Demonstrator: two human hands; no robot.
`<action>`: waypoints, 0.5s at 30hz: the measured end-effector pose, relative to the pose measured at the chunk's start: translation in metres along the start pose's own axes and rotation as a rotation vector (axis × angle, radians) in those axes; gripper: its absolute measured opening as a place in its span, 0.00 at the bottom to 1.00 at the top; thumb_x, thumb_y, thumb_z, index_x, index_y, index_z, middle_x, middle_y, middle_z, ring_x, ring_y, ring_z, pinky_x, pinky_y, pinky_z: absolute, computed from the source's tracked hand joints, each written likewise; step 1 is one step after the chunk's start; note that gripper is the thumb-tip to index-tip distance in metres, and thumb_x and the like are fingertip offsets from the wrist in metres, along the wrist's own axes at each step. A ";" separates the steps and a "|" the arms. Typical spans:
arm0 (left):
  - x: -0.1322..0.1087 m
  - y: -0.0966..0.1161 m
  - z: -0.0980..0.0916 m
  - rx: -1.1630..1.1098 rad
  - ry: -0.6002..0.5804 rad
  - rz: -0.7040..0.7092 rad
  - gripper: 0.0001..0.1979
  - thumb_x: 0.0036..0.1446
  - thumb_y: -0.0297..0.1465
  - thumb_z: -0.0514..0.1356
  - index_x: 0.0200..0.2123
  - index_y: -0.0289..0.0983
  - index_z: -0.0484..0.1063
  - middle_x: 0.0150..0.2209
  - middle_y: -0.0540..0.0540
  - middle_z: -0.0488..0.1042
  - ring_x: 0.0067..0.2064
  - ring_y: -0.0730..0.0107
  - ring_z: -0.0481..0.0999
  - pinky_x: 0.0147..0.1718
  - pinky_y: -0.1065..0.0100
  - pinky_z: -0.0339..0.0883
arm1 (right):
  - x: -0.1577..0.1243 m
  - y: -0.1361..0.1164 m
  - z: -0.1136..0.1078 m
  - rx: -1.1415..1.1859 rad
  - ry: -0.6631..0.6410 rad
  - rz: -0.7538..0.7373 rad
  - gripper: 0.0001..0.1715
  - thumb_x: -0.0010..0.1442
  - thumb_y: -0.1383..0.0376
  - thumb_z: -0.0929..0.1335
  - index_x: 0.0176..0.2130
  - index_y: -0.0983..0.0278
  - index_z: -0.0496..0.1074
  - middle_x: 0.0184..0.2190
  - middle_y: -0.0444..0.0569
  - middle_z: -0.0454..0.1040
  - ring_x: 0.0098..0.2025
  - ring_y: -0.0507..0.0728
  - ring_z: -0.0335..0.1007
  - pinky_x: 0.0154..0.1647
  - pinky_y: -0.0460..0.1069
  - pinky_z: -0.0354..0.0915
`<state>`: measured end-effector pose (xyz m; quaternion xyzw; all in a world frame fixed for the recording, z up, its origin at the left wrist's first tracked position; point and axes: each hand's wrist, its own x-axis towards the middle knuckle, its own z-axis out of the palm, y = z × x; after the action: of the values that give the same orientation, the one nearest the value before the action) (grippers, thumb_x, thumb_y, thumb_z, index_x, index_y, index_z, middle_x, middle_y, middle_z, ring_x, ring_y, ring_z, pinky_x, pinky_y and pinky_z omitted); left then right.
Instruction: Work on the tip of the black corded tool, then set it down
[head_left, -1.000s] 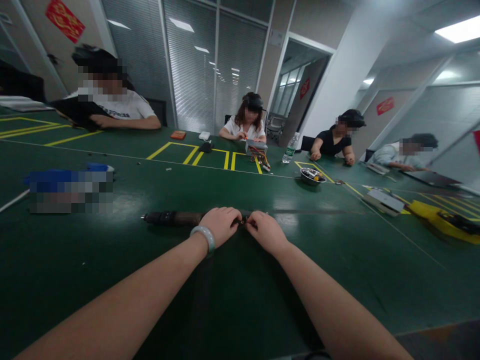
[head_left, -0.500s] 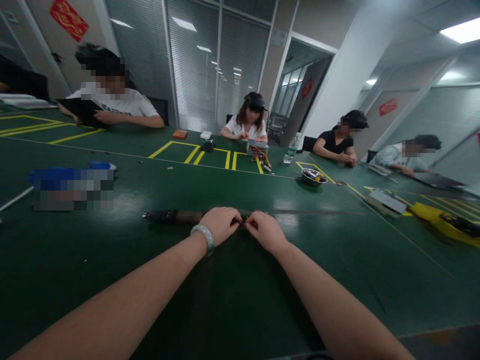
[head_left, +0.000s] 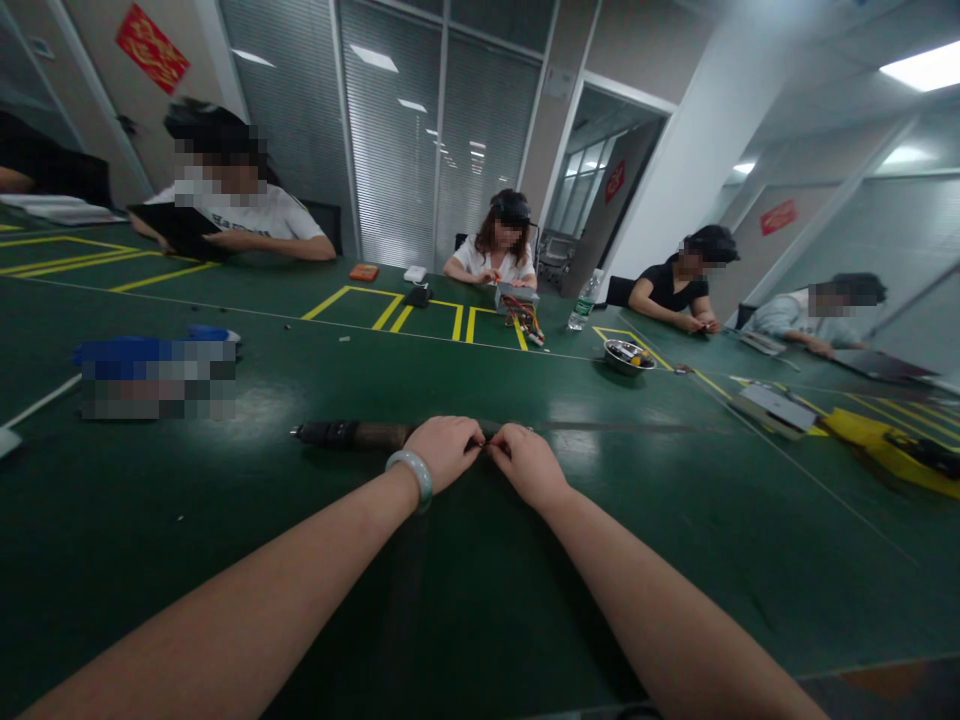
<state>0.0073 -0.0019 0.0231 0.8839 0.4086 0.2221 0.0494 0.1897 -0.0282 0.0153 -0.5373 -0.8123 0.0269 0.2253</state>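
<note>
A long dark rod-like object (head_left: pixel 352 434) with a brownish middle lies across the green table (head_left: pixel 480 560), a thin dark shaft running on to the right. My left hand (head_left: pixel 444 452), a pale bangle on its wrist, is closed over the rod near its middle. My right hand (head_left: pixel 527 463) is closed right beside it, fingertips meeting the left hand's on the same object. What sits between the fingertips is hidden.
Several other people sit round the far side of the table. A metal bowl (head_left: pixel 627 355), a water bottle (head_left: pixel 577 301), a wired box (head_left: pixel 516 301), a yellow tray (head_left: pixel 892 445) at the right and a blurred blue item (head_left: pixel 154 375) at the left lie on the table.
Both hands stay closed on the rod in the same place. The view has shifted slightly, nothing else has moved.
</note>
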 end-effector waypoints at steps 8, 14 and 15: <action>0.001 -0.001 0.001 0.049 -0.016 0.031 0.05 0.56 0.30 0.56 0.36 0.40 0.71 0.37 0.49 0.74 0.40 0.65 0.73 0.43 0.63 0.64 | 0.005 -0.003 0.009 -0.083 -0.008 -0.033 0.16 0.64 0.68 0.61 0.52 0.65 0.66 0.45 0.51 0.70 0.47 0.55 0.65 0.50 0.50 0.58; 0.000 -0.001 0.000 0.077 -0.020 0.050 0.05 0.55 0.29 0.56 0.36 0.39 0.70 0.37 0.48 0.74 0.40 0.64 0.73 0.43 0.62 0.64 | 0.007 -0.010 0.007 -0.293 -0.043 -0.086 0.13 0.65 0.68 0.61 0.47 0.62 0.69 0.38 0.49 0.69 0.41 0.56 0.64 0.46 0.50 0.58; 0.000 -0.001 -0.001 0.085 -0.024 0.050 0.05 0.55 0.28 0.56 0.36 0.39 0.70 0.36 0.48 0.74 0.40 0.64 0.73 0.43 0.62 0.64 | 0.008 -0.011 0.006 -0.314 -0.045 -0.090 0.12 0.65 0.68 0.60 0.46 0.63 0.69 0.38 0.49 0.69 0.40 0.56 0.64 0.46 0.50 0.58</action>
<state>0.0065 -0.0014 0.0240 0.8977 0.3950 0.1951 0.0109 0.1753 -0.0249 0.0156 -0.5282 -0.8347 -0.0985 0.1212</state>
